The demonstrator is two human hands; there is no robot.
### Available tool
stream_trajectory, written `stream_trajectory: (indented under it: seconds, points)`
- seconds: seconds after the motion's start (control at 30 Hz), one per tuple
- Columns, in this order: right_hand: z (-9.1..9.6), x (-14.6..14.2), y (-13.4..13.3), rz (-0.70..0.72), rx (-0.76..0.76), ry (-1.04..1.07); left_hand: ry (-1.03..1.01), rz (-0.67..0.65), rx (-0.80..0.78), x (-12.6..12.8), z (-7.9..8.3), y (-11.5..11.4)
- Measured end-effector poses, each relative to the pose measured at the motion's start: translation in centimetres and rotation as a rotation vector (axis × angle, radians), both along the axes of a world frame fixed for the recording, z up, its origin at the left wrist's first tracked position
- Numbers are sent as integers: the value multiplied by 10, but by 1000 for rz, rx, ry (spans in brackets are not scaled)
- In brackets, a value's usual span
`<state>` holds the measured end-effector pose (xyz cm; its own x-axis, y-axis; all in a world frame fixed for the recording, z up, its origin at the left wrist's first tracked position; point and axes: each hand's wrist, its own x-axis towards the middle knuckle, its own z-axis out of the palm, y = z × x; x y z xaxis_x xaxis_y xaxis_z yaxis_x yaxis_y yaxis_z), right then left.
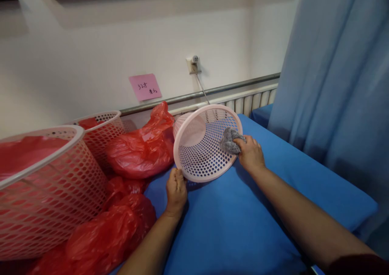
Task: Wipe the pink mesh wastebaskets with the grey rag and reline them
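Observation:
A pale pink perforated plastic basket (194,173) lies tipped on its side over the blue-covered bed, its mouth facing me. My left hand (176,190) is closed on the lower left of its rim. In my right hand (251,153) is a bunched grey cloth (230,141), pinched by the fingers and held at the right inner side of the basket, just inside the rim. Part of the right hand's grip is hidden behind the cloth.
Left of the basket lie a red plastic bag (142,145) and more crumpled red bags (103,230). Two pink baskets, a large near one (60,190) and a farther one (109,129), hold red plastic. Behind are a radiator (257,100) and a plugged socket (193,65); a blue curtain (328,72) hangs right.

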<state>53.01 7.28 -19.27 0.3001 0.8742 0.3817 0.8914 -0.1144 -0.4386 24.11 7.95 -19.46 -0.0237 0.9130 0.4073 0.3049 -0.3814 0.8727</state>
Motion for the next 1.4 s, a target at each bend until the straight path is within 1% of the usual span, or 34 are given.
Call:
stream_trajectory:
  seconds: [0.03,0.07,0.17,0.2,0.23,0.27,0.4,0.43,0.47,0.5,0.53,0.6,0.67,0.7,0.8,0.9,0.97,1.03,1.1,1.17,1.23,1.3,1.33,1.4]
  points:
    - [-3,-5,-1,45,-34,15,7,4,7,0,0,-1]
    - [-6,-9,-2,118,-73,35,15,10,16,0,0,-1]
    - [-15,-18,-4,393,-163,74,34,32,42,-2,-1,-1]
    - [-15,-18,-4,451,-171,74,40,37,49,-3,-1,-1]
    - [-14,-15,-4,468,-167,73,45,42,54,-5,-1,0]
    - [-12,-11,-3,434,-145,68,51,45,59,-7,-1,1]
    - [2,12,1,108,14,50,71,52,69,-12,-1,4]
    - [5,14,1,61,35,45,75,52,69,-12,0,4]
    - [6,14,1,43,39,38,78,51,68,-12,0,4]
    - [5,12,0,55,21,32,81,49,67,-11,0,3]
    - [4,7,-2,98,-20,33,87,43,64,-9,-1,1]
    - [-1,-7,-6,238,-133,50,107,12,51,-3,-3,-2]
    - [-7,-22,-9,368,-218,72,143,-74,6,3,-8,-5]
    - [-9,-28,-10,418,-237,85,164,-128,-32,7,-11,-6]
    - [-14,-39,-11,565,-232,197,206,-258,-150,14,-19,-5]
    - [-17,-42,-10,698,-212,321,199,-310,-189,15,-23,-2]
    - [-17,-41,-11,727,-199,276,175,-319,-194,14,-21,-2]
    - [-14,-36,-11,704,-189,142,145,-301,-192,13,-16,-4]
    - [-9,-25,-11,631,-177,14,73,-234,-176,11,-9,-6]
    - [0,-11,-11,479,-142,-74,-18,-132,-129,8,-1,-8]
    - [11,4,-11,281,-69,-114,-69,-41,-48,4,5,-9]
    - [19,16,-11,71,57,-143,-60,5,24,2,9,-9]
    - [22,20,-11,-4,120,-148,-47,16,46,1,10,-9]
    - [24,22,-12,-94,193,-163,-13,21,58,0,10,-9]
